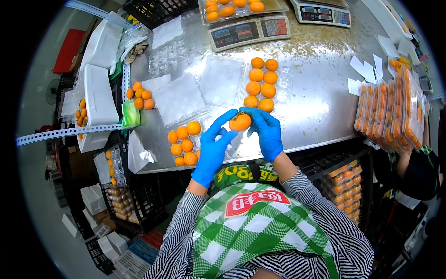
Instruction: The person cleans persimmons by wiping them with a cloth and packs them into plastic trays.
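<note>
Both my hands wear blue gloves and meet over the near part of the metal table. A mandarin (240,122) is held between them, with a bit of dark stem at its top. My left hand (213,148) grips it from the left with thumb and fingers. My right hand (266,134) has its fingertips on the fruit's upper right side. Just beyond sits a clear plastic tray (283,88) with two rows of mandarins. Left of my left hand, loose-looking mandarins (187,145) are grouped, partly hidden by that hand.
White-lined clear trays (180,97) lie at left, near a small mandarin pile (139,96). Scales (250,32) stand at the back. Stacked filled packs (390,111) rise at right, beside another person's arm (403,163). A black crate (367,162) is below the table edge.
</note>
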Available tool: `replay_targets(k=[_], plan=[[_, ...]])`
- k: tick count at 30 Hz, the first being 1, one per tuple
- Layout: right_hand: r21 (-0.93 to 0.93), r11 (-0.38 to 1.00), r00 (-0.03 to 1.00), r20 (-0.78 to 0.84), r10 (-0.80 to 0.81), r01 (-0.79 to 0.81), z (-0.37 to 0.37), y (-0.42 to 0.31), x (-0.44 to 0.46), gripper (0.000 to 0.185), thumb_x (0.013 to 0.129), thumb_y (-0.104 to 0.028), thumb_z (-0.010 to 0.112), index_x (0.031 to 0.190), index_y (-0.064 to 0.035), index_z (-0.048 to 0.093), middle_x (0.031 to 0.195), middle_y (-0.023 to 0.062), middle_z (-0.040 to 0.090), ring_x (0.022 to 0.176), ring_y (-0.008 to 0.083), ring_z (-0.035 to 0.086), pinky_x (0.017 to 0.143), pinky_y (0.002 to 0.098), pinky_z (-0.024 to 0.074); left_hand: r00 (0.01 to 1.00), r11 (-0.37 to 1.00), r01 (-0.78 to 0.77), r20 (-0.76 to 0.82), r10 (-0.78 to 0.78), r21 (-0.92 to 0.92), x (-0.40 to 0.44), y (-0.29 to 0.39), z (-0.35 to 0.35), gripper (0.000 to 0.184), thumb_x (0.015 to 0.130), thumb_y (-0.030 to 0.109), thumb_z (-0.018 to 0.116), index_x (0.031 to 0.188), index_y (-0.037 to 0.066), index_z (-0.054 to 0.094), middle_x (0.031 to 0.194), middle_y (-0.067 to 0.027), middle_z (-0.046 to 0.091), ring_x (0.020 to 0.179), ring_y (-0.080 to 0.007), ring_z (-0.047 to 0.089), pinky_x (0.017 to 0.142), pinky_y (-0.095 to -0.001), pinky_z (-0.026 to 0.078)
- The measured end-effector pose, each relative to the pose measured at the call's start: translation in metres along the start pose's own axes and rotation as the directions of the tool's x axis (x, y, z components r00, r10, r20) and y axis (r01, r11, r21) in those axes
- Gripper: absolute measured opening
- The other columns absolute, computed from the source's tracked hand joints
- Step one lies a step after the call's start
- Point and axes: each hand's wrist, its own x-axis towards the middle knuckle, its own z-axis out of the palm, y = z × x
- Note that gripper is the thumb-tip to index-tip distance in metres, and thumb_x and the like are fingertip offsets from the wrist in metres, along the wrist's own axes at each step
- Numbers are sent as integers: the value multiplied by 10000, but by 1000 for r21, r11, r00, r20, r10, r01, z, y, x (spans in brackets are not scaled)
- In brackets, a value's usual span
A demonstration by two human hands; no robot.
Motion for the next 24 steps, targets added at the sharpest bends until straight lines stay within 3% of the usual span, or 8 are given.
replay_targets(k=[3,7,10,13,19,22,24], plan=[[-123,989,995,57,-77,84,7,3,3,351,906,-162,561,1239,-53,551,1099,62,616,774,92,585,631,192,478,993,991,-119,-17,121,65,4,-7,2,498,782,19,623,1268,76,529,1028,-11,609,664,-27,448,651,-171,399],[-187,980,987,160,-31,61,7,10,8,425,928,-200,529,1324,-61,459,1192,72,571,834,105,596,669,207,496,975,964,-218,4,220,148,9,-13,-5,483,787,17,616,1258,83,533,1266,-11,533,727,-30,460,686,-172,412],[-50,999,979,204,3,7,8,11,9,421,952,-231,482,1334,-57,444,1242,80,543,889,121,593,678,209,503,974,964,-212,-44,222,159,10,-12,-10,488,796,19,607,1272,79,520,1203,-9,567,707,-30,463,686,-173,411],[-62,997,976,217,-26,40,10,10,11,415,968,-249,441,1330,-47,444,1272,84,525,924,133,590,697,219,510,997,998,-46,-56,48,30,7,-1,-16,467,818,29,586,1278,70,515,1193,-28,568,695,-29,468,676,-166,410],[-77,993,980,184,-72,88,6,18,13,394,965,-192,448,1329,-41,441,1231,85,549,938,135,585,716,232,501,988,988,131,-71,-137,-84,7,-2,-21,426,836,58,593,1258,70,535,1149,-51,594,636,-36,472,624,-176,432],[-230,954,978,131,-164,191,3,20,11,470,903,-151,549,1345,-56,422,1229,116,534,972,172,575,739,259,493,983,974,98,-133,-128,-206,9,-5,-16,404,875,108,569,1266,24,514,825,-1,583,694,-30,487,621,-155,402],[-506,758,912,234,-338,411,10,7,3,553,847,-140,612,1356,-67,409,1238,144,506,1003,214,555,782,294,481,974,953,121,-154,-168,-277,11,-17,-20,389,878,153,586,1235,9,531,865,-12,592,729,-39,507,642,-167,414]])
